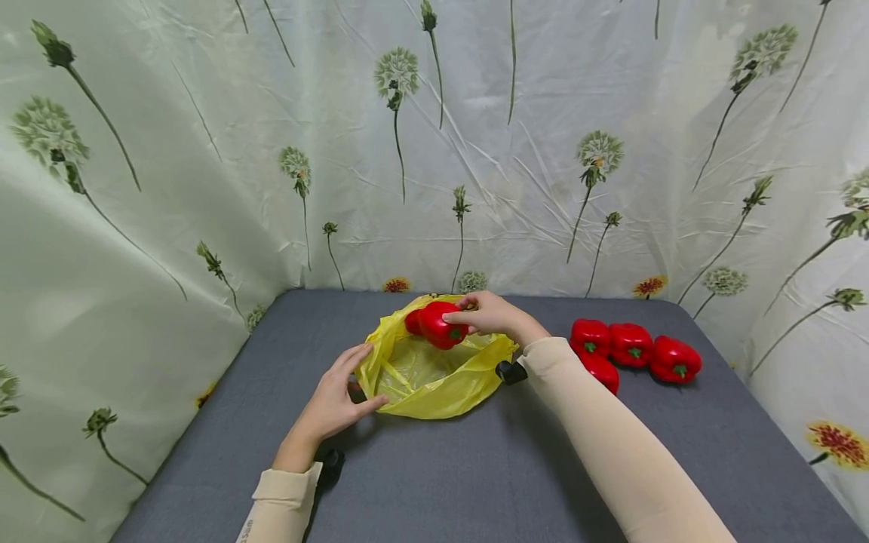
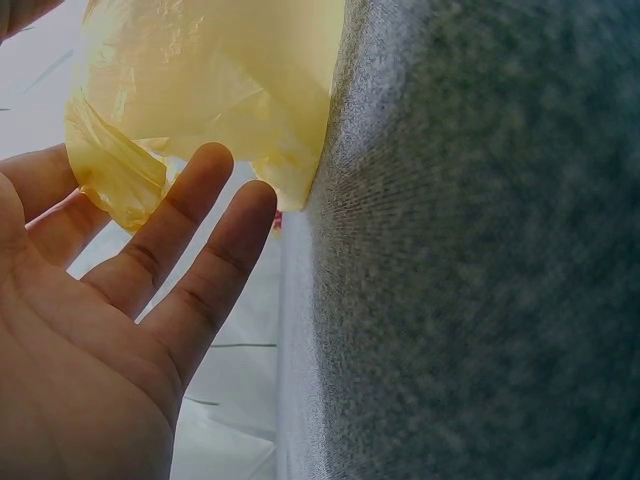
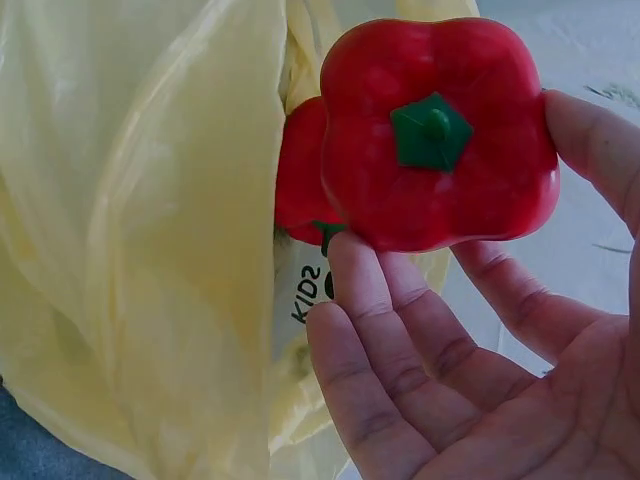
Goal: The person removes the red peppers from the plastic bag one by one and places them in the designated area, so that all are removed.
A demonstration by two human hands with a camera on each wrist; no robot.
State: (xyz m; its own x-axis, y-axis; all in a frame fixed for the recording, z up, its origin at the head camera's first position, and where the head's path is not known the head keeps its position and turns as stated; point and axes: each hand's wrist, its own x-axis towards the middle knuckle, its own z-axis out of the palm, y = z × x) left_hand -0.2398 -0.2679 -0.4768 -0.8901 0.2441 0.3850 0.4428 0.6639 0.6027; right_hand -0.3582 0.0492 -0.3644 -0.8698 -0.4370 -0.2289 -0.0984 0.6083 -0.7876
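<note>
Right hand has its fingers clamped on a red pepper, thumb on one side, other fingers on the opposite side and underneath, stem end toward the wrist camera. Pepper is over the mouth of the yellow bag, toward the far side. A second pepper shows just beyond it at the far wall; can't tell if the two touch. Left hand has its fingers spread apart, resting at the bag's near-left rim, not gripping it hard as far as I can see. Looks like a bagging step. To do it well: brace that rim with the left, lower the pepper past the rim before releasing, aim for the bare near side, away from the second one. Bag film is thin and likely to snag on knuckles. Four more peppers sit on the bench at right.
</note>
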